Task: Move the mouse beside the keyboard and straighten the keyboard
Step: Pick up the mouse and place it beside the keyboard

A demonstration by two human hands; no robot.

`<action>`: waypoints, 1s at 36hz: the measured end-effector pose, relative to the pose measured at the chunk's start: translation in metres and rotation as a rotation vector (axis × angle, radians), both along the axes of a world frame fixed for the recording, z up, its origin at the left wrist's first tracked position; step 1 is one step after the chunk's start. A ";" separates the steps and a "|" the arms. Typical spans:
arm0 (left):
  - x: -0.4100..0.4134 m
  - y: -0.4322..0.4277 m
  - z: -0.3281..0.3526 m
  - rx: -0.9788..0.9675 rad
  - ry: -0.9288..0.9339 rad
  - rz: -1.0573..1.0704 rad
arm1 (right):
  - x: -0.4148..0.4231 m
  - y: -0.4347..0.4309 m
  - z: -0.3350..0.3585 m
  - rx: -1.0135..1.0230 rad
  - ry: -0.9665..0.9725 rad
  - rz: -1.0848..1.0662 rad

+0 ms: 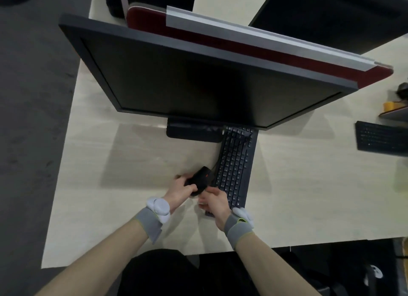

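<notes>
A black keyboard (235,163) lies turned almost end-on, its long side running from under the monitor towards the desk's near edge. A black mouse (199,178) with a red mark sits just left of it, its cable trailing up along the keyboard's left side. My left hand (182,188) grips the mouse from the left. My right hand (213,202) is at the mouse's near end, fingers curled, over the keyboard's near left corner. Whether the right hand grips the mouse is not clear.
A large black monitor (198,79) leans over the far half of the pale desk (110,174), its stand (193,130) left of the keyboard's far end. A second keyboard (382,139) lies at the right. A red divider (242,46) runs behind the monitor.
</notes>
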State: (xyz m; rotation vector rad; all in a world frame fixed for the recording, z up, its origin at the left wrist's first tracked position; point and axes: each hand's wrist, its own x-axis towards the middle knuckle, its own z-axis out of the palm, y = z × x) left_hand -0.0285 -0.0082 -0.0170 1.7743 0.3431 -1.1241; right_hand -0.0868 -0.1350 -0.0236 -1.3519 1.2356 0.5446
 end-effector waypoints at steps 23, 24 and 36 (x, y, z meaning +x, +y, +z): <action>-0.071 -0.162 0.038 0.049 -0.135 0.130 | -0.057 -0.166 0.007 0.068 -0.207 -0.173; -0.075 -0.179 0.038 0.045 -0.142 0.111 | -0.062 -0.184 0.005 0.068 -0.202 -0.168; -0.111 -0.295 0.019 -0.056 0.066 0.012 | -0.098 -0.320 -0.027 -0.079 -0.178 -0.030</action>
